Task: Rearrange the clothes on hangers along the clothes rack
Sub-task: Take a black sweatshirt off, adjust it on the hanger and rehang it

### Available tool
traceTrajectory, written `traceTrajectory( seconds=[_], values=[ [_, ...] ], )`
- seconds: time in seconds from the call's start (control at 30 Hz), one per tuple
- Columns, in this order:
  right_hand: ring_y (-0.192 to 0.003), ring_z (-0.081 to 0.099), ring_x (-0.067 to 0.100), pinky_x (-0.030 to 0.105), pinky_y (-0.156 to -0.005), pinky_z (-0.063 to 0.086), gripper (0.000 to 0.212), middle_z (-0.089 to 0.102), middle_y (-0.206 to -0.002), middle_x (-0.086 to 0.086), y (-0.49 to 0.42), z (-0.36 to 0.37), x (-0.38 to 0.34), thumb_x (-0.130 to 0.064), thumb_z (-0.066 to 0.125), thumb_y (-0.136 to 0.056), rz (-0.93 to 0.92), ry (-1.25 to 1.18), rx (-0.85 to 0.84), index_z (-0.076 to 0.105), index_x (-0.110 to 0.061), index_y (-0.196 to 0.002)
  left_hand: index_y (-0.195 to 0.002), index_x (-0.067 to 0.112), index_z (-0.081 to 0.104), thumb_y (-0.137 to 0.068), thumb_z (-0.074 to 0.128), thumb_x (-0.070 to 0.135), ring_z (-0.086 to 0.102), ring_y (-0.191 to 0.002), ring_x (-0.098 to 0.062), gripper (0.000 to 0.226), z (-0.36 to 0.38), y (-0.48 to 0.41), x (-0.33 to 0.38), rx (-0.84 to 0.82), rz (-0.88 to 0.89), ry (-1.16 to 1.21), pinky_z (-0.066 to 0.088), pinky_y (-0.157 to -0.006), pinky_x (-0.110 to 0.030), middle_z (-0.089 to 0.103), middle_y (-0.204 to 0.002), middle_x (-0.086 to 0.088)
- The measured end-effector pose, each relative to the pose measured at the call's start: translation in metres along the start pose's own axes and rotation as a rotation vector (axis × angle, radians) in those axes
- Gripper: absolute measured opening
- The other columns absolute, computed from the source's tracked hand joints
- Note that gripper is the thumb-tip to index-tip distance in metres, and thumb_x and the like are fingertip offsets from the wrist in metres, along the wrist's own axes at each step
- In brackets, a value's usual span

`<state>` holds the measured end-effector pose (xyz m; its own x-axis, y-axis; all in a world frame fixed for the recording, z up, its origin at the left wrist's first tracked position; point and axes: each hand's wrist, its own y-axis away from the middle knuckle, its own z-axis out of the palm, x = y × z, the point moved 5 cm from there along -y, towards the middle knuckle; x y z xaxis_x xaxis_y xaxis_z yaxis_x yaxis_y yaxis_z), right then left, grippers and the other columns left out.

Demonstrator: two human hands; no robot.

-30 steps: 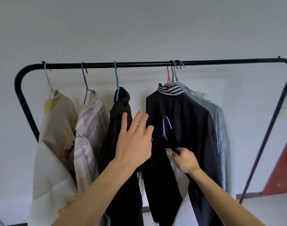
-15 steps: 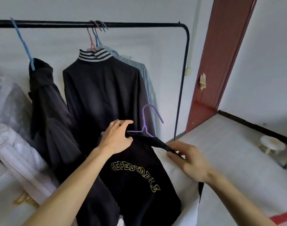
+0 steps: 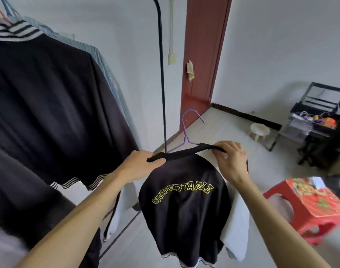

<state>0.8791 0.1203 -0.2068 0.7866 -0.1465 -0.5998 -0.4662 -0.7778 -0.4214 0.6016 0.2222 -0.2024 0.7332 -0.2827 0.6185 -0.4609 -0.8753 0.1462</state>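
Black jacket (image 3: 184,206) off rack, left hand (image 3: 140,167) and right hand (image 3: 230,163) pinching collar shut; purple hanger (image 3: 186,132) may slip free

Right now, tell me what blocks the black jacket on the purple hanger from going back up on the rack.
Nothing visible blocks it. Both hands, left hand and right hand, hold the black jacket by its collar beside the rack post; the purple hanger hook is free. The rail itself is out of view.
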Motion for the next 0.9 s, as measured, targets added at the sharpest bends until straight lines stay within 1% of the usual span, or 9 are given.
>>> traceTrajectory(
  seconds=[0.17, 0.27, 0.37, 0.43, 0.53, 0.6, 0.67, 0.8, 0.9],
  values=[
    [-0.109, 0.051, 0.020, 0.043, -0.099, 0.045, 0.028, 0.060, -0.114, -0.001, 0.037, -0.005, 0.033, -0.033, 0.062, -0.088, 0.380, -0.108, 0.141, 0.062, -0.018, -0.112, -0.077, 0.008, 0.062, -0.092, 0.054, 0.055, 0.054, -0.060, -0.013, 0.050, 0.064, -0.009, 0.038, -0.009, 0.078, 0.105, 0.043, -0.063, -0.033, 0.057, -0.062, 0.000],
    [-0.086, 0.065, 0.007, 0.038, -0.087, 0.055, 0.040, 0.068, -0.092, -0.010, 0.063, 0.011, 0.026, -0.063, 0.056, -0.084, 0.546, -0.403, -0.091, 0.062, -0.025, -0.095, -0.079, 0.014, 0.063, -0.091, 0.054, 0.056, 0.063, -0.071, -0.013, 0.045, 0.097, -0.013, 0.057, -0.021, 0.099, 0.130, 0.049, -0.069, -0.031, 0.066, -0.070, 0.004],
    [-0.084, 0.071, 0.012, 0.039, -0.079, 0.058, 0.058, 0.073, -0.088, -0.006, 0.067, 0.031, 0.022, -0.080, 0.052, -0.073, 0.618, -0.537, -0.264, 0.064, -0.027, -0.094, -0.081, 0.022, 0.062, -0.090, 0.058, 0.053, 0.067, -0.079, -0.015, 0.033, 0.126, -0.016, 0.075, -0.073, 0.103, 0.177, 0.051, -0.071, -0.031, 0.069, -0.077, 0.005],
    [-0.079, 0.071, 0.016, 0.042, -0.076, 0.059, 0.051, 0.073, -0.083, -0.003, 0.057, 0.032, 0.031, -0.065, 0.061, -0.074, 0.616, -0.465, -0.239, 0.064, -0.018, -0.094, -0.089, 0.022, 0.063, -0.088, 0.061, 0.050, 0.068, -0.081, -0.012, 0.028, 0.145, -0.014, 0.086, -0.148, 0.104, 0.254, 0.053, -0.072, -0.028, 0.071, -0.082, 0.006],
    [-0.067, 0.060, 0.018, 0.039, -0.066, 0.053, 0.020, 0.065, -0.072, -0.003, 0.047, 0.025, 0.036, -0.029, 0.059, -0.079, 0.596, -0.374, -0.247, 0.053, -0.010, -0.081, -0.100, 0.025, 0.062, -0.085, 0.066, 0.046, 0.067, -0.087, -0.006, 0.026, 0.160, -0.007, 0.089, -0.259, 0.102, 0.342, 0.052, -0.073, -0.024, 0.071, -0.093, 0.009],
    [-0.060, 0.048, 0.019, 0.035, -0.059, 0.042, 0.014, 0.054, -0.066, 0.001, 0.043, 0.019, 0.042, -0.019, 0.052, -0.081, 0.583, -0.324, -0.273, 0.047, -0.009, -0.074, -0.106, 0.028, 0.063, -0.086, 0.067, 0.043, 0.067, -0.086, -0.005, 0.026, 0.163, -0.005, 0.088, -0.404, 0.075, 0.442, 0.050, -0.072, -0.024, 0.070, -0.097, 0.012],
    [-0.063, 0.050, 0.022, 0.035, -0.060, 0.041, 0.014, 0.057, -0.070, 0.005, 0.042, 0.011, 0.052, -0.019, 0.049, -0.085, 0.573, -0.233, -0.299, 0.049, -0.007, -0.077, -0.112, 0.029, 0.065, -0.090, 0.066, 0.036, 0.067, -0.084, -0.004, 0.022, 0.156, -0.003, 0.086, -0.524, 0.053, 0.486, 0.049, -0.070, -0.021, 0.069, -0.098, 0.013],
    [-0.081, 0.061, 0.024, 0.033, -0.068, 0.046, 0.018, 0.066, -0.088, 0.004, 0.041, -0.008, 0.058, -0.015, 0.046, -0.089, 0.464, -0.148, -0.404, 0.062, -0.016, -0.099, -0.124, 0.030, 0.059, -0.092, 0.063, 0.032, 0.063, -0.103, -0.005, 0.032, 0.116, -0.029, 0.066, -0.323, 0.101, 0.219, 0.052, -0.092, -0.031, 0.065, -0.116, 0.011],
    [-0.089, 0.060, 0.020, 0.029, -0.072, 0.044, 0.028, 0.065, -0.099, 0.001, 0.036, -0.030, 0.052, -0.011, 0.045, -0.090, 0.343, -0.091, -0.427, 0.063, -0.020, -0.109, -0.139, 0.027, 0.046, -0.093, 0.063, 0.028, 0.057, -0.112, -0.009, 0.049, 0.090, -0.050, 0.065, -0.163, 0.150, 0.090, 0.047, -0.095, -0.029, 0.056, -0.132, 0.004]
  ],
)
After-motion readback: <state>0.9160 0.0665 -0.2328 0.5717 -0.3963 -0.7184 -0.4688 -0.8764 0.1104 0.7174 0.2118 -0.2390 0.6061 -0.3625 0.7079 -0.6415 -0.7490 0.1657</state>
